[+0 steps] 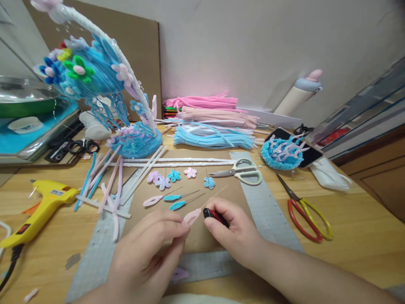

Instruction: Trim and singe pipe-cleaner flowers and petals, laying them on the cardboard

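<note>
Between the thumb and fingers of my left hand (152, 245) is a pale pink pipe-cleaner petal (191, 217), a looped shape whose thin wire stem points up and right. My right hand (232, 226) is closed around a red and black lighter (216, 216), its black end close to the petal's stem side. I cannot make out a flame. Beyond my hands, on a brown board (202, 240), lie a pink petal (153, 200) and two blue petals (177, 204) with wire stems. Several small pipe-cleaner flowers (162, 182) lie behind them.
White-handled scissors (248, 172) and red-yellow scissors (305, 215) lie to the right. A yellow glue gun (41, 211) and loose pipe cleaners (117, 190) are left. Bundled pipe cleaners (215, 137), a tall blue flowered craft piece (136, 141) and a blue round piece (281, 158) stand behind.
</note>
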`<state>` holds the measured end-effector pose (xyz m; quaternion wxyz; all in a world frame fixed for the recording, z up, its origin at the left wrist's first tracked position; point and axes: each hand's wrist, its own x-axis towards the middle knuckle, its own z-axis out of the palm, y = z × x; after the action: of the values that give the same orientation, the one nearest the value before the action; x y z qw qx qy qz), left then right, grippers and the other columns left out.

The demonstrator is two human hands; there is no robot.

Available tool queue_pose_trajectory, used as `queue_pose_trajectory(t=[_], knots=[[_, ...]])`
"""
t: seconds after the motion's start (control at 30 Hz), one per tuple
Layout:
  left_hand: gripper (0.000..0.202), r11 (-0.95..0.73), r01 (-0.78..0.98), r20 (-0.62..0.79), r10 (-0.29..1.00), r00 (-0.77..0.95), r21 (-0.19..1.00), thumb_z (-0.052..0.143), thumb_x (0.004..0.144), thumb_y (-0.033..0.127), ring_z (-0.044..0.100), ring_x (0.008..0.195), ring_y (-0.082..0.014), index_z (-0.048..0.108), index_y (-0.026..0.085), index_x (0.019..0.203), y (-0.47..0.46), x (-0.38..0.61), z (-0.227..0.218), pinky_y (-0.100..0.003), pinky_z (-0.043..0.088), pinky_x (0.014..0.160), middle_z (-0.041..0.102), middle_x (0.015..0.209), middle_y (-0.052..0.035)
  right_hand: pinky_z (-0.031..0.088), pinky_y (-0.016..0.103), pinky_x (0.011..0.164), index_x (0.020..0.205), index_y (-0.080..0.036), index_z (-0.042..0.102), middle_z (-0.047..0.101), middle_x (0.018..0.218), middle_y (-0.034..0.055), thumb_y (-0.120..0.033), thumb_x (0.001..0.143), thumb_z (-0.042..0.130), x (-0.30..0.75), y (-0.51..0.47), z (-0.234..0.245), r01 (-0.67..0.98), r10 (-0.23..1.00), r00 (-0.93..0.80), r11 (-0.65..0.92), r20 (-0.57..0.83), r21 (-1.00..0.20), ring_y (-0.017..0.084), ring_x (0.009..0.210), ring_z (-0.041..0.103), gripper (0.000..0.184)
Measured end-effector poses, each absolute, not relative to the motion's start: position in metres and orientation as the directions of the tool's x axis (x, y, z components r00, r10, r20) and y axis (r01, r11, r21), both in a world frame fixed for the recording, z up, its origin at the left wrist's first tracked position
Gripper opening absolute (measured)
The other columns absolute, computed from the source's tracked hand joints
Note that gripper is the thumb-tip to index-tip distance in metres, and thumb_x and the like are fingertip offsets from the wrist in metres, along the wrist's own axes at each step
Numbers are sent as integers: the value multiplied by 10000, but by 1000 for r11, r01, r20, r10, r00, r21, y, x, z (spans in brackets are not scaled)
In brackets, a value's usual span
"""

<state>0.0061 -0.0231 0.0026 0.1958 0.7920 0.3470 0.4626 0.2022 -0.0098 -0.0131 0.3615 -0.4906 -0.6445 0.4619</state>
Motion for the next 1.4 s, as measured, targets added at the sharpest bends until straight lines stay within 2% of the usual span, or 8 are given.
queue_pose_trajectory(t=[0.2, 0.37, 0.6, 0.8, 0.97, 1.1, 1.23, 1.4], knots=[[254, -483, 359, 454, 875, 167, 799, 635, 846, 58, 716, 881, -84, 654, 292, 941, -24, 5, -5, -162, 559, 850, 742, 908, 66, 329, 249, 529, 641, -220, 477, 427, 600, -56, -266, 798, 600, 205, -8, -16, 224, 982, -168, 119, 83, -967, 108, 564, 399, 205], [45, -140, 355, 123, 990, 70, 924, 647, 848, 230, 720, 698, -106, 671, 248, 813, -16, 7, -7, -160, 569, 625, 750, 775, 42, 321, 277, 532, 767, -237, 495, 450, 713, -21, -429, 929, 465, 219, -11, -21, 108, 962, 112, 239, 250, -965, 135, 597, 393, 252], [147, -139, 582, -38, 959, 280, 801, 582, 857, 260, 692, 628, -169, 711, 221, 798, -11, 16, -19, -263, 514, 566, 756, 712, 2, 311, 282, 531, 756, -231, 543, 468, 736, -10, -456, 919, 529, 220, -9, -18, 30, 921, 216, 326, 324, -945, 141, 622, 409, 278], [248, -265, 686, 16, 938, 347, 678, 545, 908, 277, 690, 960, -228, 711, 308, 1090, -8, 9, -23, -349, 491, 805, 767, 1062, -7, 292, 266, 513, 762, -221, 562, 481, 741, -20, -416, 928, 552, 218, -9, -22, -11, 940, 161, 306, 300, -952, 113, 592, 386, 256], [266, -215, 772, 2, 964, 267, 598, 539, 914, 356, 657, 691, -194, 691, 296, 1124, -5, -3, -8, -305, 441, 635, 747, 826, 9, 275, 263, 499, 765, -221, 563, 454, 708, -32, -433, 926, 553, 219, -7, -23, -8, 954, 126, 274, 271, -962, 110, 579, 366, 267], [224, -159, 788, -165, 935, 313, 595, 532, 884, 346, 614, 634, -163, 720, 299, 996, -2, -15, 7, -263, 421, 595, 705, 738, 32, 278, 268, 504, 765, -224, 555, 449, 700, -33, -441, 926, 542, 219, -7, -23, 11, 960, 115, 258, 257, -966, 116, 586, 364, 271], [213, -237, 835, -452, 751, 482, 496, 607, 778, 238, 660, 698, -182, 760, 337, 889, -8, -20, 20, -253, 402, 600, 749, 774, 34, 274, 273, 503, 765, -226, 539, 440, 705, -31, -460, 924, 526, 221, -8, -25, 44, 964, 105, 240, 243, -970, 120, 581, 350, 283], [256, -374, 858, -533, 673, 513, 353, 584, 726, 151, 697, 676, -228, 756, 307, 834, -18, -5, 31, -271, 334, 534, 774, 763, -2, 306, 273, 525, 772, -238, 494, 422, 712, -32, -480, 942, 461, 220, -6, -24, 135, 977, 65, 191, 202, -972, 129, 598, 362, 297]])
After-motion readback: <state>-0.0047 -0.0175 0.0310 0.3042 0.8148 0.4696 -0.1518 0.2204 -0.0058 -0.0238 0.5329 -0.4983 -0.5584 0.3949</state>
